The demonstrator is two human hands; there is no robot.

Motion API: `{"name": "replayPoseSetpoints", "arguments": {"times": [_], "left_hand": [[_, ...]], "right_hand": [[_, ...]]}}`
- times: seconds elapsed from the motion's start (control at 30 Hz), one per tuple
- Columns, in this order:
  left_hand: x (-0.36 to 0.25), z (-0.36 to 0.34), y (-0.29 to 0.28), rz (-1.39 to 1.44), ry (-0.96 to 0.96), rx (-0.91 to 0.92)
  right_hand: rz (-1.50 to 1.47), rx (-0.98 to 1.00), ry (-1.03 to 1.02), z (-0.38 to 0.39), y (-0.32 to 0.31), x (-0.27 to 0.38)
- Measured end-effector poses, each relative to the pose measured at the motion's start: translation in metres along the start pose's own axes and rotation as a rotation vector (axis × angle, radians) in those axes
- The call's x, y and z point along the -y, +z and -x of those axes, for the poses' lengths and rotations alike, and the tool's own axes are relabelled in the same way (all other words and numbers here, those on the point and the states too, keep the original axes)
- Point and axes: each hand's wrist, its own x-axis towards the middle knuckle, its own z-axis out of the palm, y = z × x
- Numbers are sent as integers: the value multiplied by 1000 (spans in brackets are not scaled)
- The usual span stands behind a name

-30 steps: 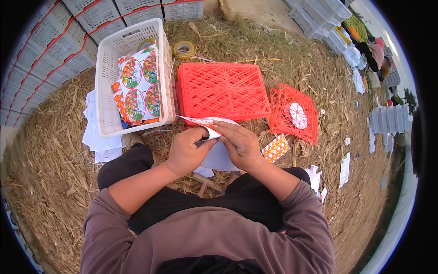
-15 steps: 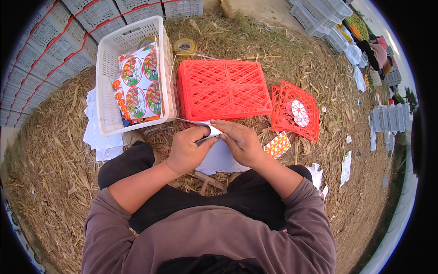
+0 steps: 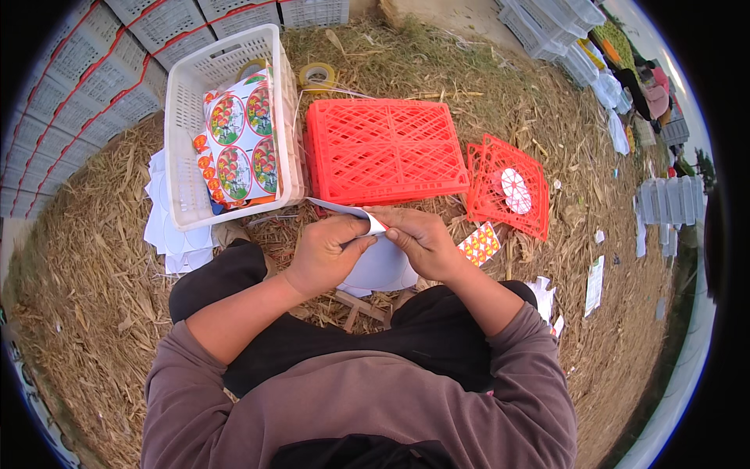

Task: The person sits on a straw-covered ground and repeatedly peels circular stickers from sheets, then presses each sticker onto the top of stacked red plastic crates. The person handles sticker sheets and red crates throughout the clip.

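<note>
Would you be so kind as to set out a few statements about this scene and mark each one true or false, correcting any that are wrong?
1. The left hand and the right hand hold the same sheet. True.
2. The white crate holds printed sheets with round designs. True.
3. The white crate stands to the person's right. False: it is on the left, beside the red lattice stack.
4. Smooth concrete lies all around the person. False: it is dry plant litter.
5. A red-and-yellow patterned sheet lies nearer the right hand than the left. True.
</note>
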Motion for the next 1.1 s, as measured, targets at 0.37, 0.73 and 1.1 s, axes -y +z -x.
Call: {"name": "replayPoseSetpoints", "arguments": {"times": [0.37, 0.73, 1.1], "left_hand": [[5, -2, 1, 445, -388, -8], [10, 7, 9, 667, -471, -35], [5, 8, 13, 605, -433, -90]], "right_hand": [[300, -258, -51, 1, 8, -1], [278, -145, -23, -1, 22, 2], [-79, -26, 203, 0, 23, 6]]}}
